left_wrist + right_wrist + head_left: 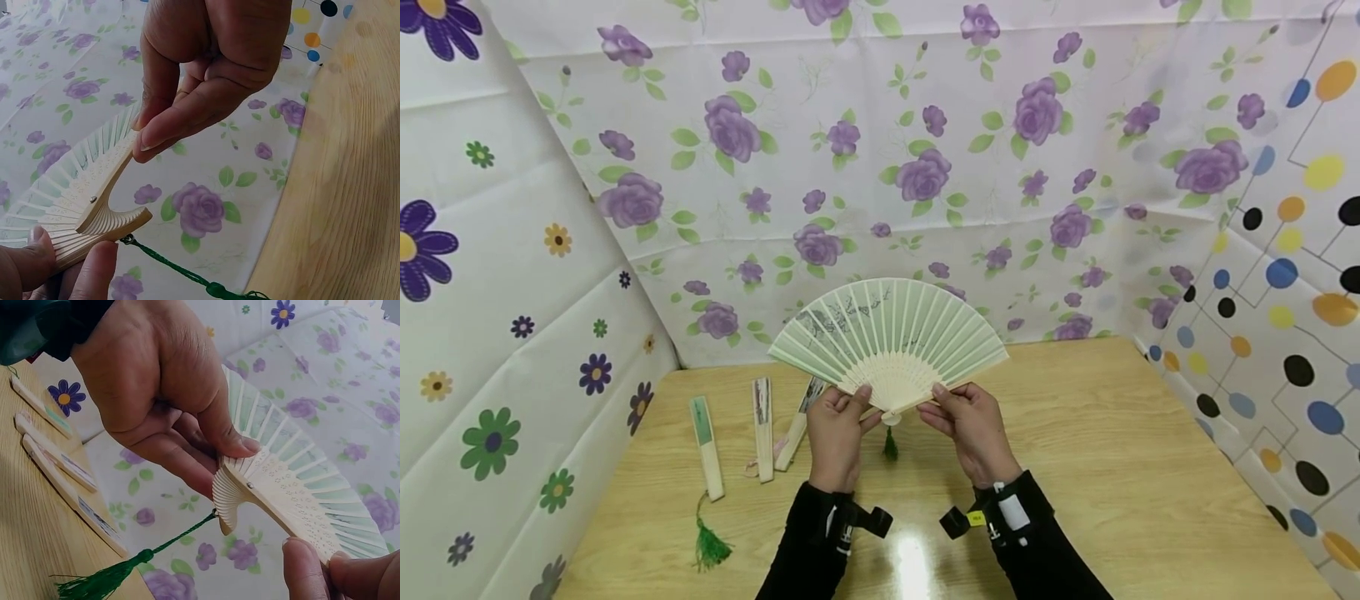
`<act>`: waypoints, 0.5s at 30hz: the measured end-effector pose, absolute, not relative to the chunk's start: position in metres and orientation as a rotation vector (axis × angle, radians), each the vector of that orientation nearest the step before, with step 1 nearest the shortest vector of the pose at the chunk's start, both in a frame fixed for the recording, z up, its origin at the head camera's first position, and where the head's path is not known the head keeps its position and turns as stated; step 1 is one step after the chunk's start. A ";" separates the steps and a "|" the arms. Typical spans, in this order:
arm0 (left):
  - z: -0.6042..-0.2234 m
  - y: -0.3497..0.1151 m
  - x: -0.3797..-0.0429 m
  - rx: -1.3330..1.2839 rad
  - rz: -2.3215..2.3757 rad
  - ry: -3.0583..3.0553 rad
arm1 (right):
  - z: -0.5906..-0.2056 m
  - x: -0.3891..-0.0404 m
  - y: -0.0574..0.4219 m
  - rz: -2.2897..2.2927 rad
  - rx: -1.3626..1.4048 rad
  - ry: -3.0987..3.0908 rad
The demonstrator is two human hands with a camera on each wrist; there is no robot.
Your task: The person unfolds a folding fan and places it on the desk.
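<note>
An open folding fan (891,333) in pale green, with a dark printed picture on its left half and pale pierced ribs, is held up by both hands over the table. My left hand (837,433) pinches its left outer rib between thumb and fingers. On the other side my right hand (976,429) pinches the right outer rib. The ribs meet at a small pivot pin (250,485) between the hands. From the fan's lower end hangs a green tassel (103,578), seen at full length in the right wrist view.
Left of the hands, three folded fans lie on the wooden table (1150,500): one with green cloth and a green tassel (706,446), a dark-printed one (763,429), and another (793,437) partly behind the left hand. Floral cloth (865,100) hangs behind the table.
</note>
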State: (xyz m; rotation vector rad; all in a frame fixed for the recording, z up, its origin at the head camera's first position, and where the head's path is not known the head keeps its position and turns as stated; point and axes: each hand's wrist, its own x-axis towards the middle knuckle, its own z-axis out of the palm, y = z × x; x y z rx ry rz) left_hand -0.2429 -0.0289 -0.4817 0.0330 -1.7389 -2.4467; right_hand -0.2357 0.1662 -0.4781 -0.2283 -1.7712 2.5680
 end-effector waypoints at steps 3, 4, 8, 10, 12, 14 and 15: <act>-0.483 -0.029 -0.243 0.038 -2.462 -1.730 | -0.479 -0.235 0.164 2.566 -0.236 -1.741; -0.483 -0.030 -0.242 0.040 -2.467 -1.724 | -0.479 -0.234 0.162 2.566 -0.236 -1.730; -0.483 -0.030 -0.242 0.043 -2.466 -1.707 | -0.480 -0.234 0.157 2.573 -0.233 -1.675; -0.482 -0.030 -0.243 0.051 -2.466 -1.700 | -0.481 -0.233 0.156 2.574 -0.231 -1.659; -0.481 -0.031 -0.243 0.058 -2.460 -1.702 | -0.481 -0.233 0.155 2.575 -0.233 -1.645; -0.481 -0.031 -0.243 0.061 -2.456 -1.704 | -0.481 -0.233 0.155 2.576 -0.234 -1.645; -0.481 -0.031 -0.243 0.062 -2.456 -1.703 | -0.481 -0.233 0.155 2.577 -0.235 -1.647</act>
